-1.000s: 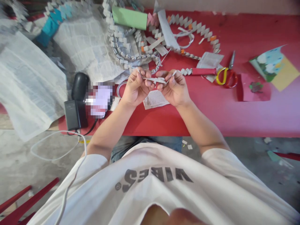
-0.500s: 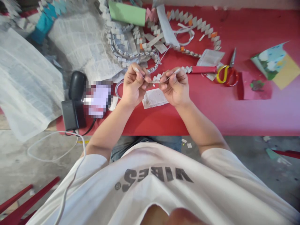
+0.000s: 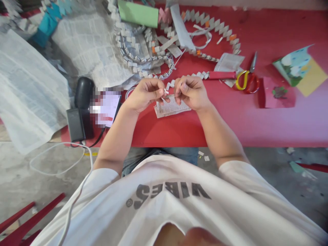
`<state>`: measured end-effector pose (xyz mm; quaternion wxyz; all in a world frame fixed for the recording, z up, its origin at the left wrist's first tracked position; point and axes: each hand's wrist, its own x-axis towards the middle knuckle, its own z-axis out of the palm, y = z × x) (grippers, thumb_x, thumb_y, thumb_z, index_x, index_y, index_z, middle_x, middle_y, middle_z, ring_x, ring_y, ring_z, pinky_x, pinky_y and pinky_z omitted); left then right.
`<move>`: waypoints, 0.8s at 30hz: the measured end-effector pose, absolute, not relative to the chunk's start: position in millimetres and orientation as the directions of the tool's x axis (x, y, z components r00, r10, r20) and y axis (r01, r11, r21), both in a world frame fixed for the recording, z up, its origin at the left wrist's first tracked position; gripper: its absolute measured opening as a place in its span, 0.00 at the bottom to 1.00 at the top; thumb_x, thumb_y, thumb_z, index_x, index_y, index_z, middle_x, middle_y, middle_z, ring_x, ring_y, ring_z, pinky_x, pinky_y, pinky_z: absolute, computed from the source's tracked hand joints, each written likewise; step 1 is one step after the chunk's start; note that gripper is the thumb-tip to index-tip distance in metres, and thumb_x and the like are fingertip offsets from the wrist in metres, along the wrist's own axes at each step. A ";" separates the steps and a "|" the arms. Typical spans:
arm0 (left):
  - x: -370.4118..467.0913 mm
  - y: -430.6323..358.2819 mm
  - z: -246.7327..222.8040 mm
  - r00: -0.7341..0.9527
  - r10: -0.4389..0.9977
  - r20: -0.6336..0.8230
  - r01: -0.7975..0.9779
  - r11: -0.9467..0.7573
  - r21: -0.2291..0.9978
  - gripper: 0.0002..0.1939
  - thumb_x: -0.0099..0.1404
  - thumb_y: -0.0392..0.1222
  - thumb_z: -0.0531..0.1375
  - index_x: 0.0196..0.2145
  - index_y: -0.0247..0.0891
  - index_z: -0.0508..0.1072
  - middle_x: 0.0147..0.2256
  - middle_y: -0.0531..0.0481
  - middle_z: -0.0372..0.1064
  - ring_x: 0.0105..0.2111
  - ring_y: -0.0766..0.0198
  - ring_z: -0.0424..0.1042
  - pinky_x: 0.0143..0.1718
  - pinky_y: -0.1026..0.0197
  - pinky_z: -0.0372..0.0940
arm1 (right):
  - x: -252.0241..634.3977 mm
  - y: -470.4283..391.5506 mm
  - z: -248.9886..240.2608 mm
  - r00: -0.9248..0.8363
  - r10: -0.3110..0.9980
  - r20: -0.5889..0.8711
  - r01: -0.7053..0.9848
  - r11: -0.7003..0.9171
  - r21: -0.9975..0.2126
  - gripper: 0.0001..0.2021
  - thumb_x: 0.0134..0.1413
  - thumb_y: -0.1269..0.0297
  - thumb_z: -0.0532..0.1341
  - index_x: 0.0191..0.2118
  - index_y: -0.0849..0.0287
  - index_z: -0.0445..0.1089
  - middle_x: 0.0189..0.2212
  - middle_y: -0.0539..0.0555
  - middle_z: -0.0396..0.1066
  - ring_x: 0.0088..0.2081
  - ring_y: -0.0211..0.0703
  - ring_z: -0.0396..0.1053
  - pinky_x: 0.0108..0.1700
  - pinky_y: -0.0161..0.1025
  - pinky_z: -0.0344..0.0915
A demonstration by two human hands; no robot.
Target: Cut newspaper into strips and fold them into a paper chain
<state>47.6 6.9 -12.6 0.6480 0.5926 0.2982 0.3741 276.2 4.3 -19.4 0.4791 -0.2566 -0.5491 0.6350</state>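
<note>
Between thumb and forefinger, my left hand pinches a small white paper piece. My right hand is closed just to the right, its thumb and fingertips together; what it holds, if anything, is too small to make out. Printed paper strips lie on the red table below both hands. Behind the fingers runs a folded paper chain, partly hidden, reaching a red-handled tool.
Scissors and a pink card lie right. A green paper and more chains are at the back. Newspaper sheets, a phone, a black case and an adapter sit left.
The strip stretched between both hands is no longer spread out; a small piece shows at my left fingertips. Both hands have turned, uncovering more of the printed strips below.
</note>
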 end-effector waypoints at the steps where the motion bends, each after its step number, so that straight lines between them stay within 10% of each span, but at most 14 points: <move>1: 46.7 7.3 -11.1 0.553 0.831 0.056 -0.108 0.005 0.994 0.28 0.60 0.68 0.76 0.32 0.39 0.77 0.29 0.50 0.76 0.32 0.58 0.85 0.26 0.62 0.77 | 279.1 5.3 -19.6 -0.455 0.864 0.217 -0.308 0.077 -0.948 0.24 0.59 0.39 0.73 0.30 0.57 0.76 0.25 0.48 0.72 0.20 0.33 0.69 0.19 0.34 0.66; 24: 45.7 6.1 -7.3 0.602 0.791 -0.106 0.043 0.101 0.994 0.20 0.54 0.53 0.81 0.34 0.36 0.83 0.26 0.48 0.80 0.24 0.61 0.80 0.24 0.63 0.75 | 287.2 1.1 -16.3 -0.617 0.787 0.000 -0.086 -0.068 -0.994 0.27 0.46 0.58 0.81 0.45 0.51 0.66 0.24 0.39 0.66 0.22 0.33 0.64 0.25 0.34 0.62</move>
